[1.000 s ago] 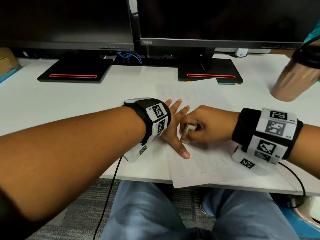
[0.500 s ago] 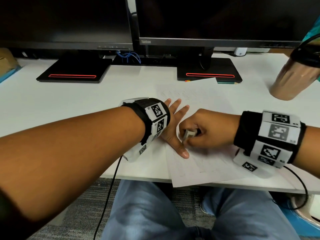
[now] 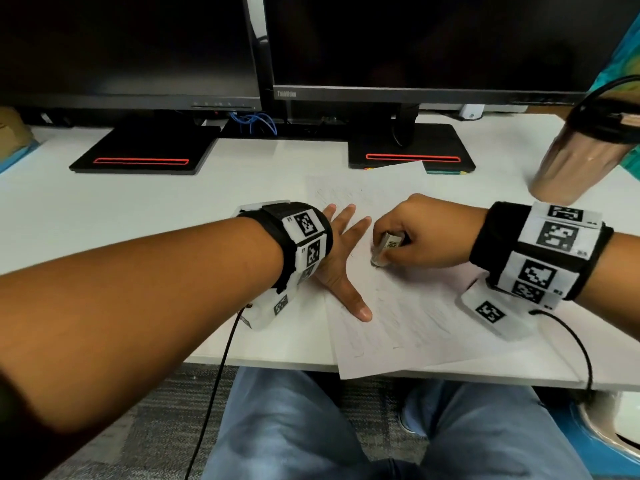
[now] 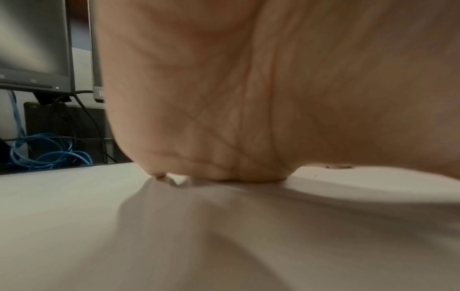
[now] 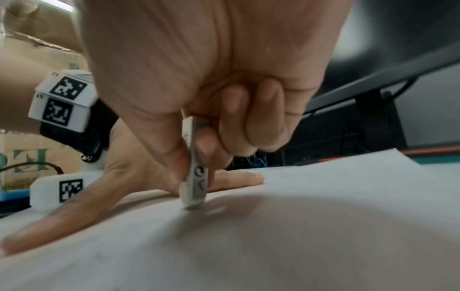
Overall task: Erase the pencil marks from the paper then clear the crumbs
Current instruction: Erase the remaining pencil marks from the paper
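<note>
Two hands are working: the right hand point(image 3: 426, 233) is pinching an eraser point(image 3: 386, 249), its tip touching the paper point(image 3: 398, 320), while the left hand point(image 3: 341, 258) is lying flat, fingers spread, pressing the sheet against the white surface point(image 3: 138, 216).

L hand point(image 3: 341, 258) lies flat, fingers spread, pressing the paper point(image 3: 408, 313) onto the white desk point(image 3: 138, 209). R hand point(image 3: 420, 233) grips an eraser point(image 3: 384, 249), tip on the sheet. 2 dark monitors point(image 3: 433, 43) behind; brown tumbler point(image 3: 575, 164) far R.
</note>
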`<action>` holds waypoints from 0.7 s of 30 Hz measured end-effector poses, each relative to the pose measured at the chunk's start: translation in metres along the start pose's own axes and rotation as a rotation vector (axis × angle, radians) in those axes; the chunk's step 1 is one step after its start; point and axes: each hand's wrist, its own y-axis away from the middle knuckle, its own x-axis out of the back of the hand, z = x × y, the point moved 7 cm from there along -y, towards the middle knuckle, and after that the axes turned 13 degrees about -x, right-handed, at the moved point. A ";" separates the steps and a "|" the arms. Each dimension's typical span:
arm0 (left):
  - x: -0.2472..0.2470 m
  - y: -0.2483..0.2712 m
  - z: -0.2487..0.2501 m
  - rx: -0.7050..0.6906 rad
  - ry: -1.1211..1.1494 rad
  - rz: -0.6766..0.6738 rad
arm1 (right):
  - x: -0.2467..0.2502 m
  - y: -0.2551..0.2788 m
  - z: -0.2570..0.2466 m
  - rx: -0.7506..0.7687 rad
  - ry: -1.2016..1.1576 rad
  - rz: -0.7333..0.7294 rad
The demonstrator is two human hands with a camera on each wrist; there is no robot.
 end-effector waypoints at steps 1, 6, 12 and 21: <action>0.001 0.001 -0.001 -0.003 0.008 -0.004 | 0.008 -0.002 -0.001 -0.001 0.010 0.042; 0.007 0.004 0.003 -0.039 0.033 0.008 | 0.024 -0.018 0.006 -0.065 0.052 0.132; 0.001 -0.002 0.010 -0.014 -0.028 -0.015 | -0.010 -0.012 -0.006 -0.029 0.111 -0.005; 0.003 0.000 0.011 0.004 -0.063 -0.037 | -0.014 -0.010 -0.014 0.036 0.100 -0.028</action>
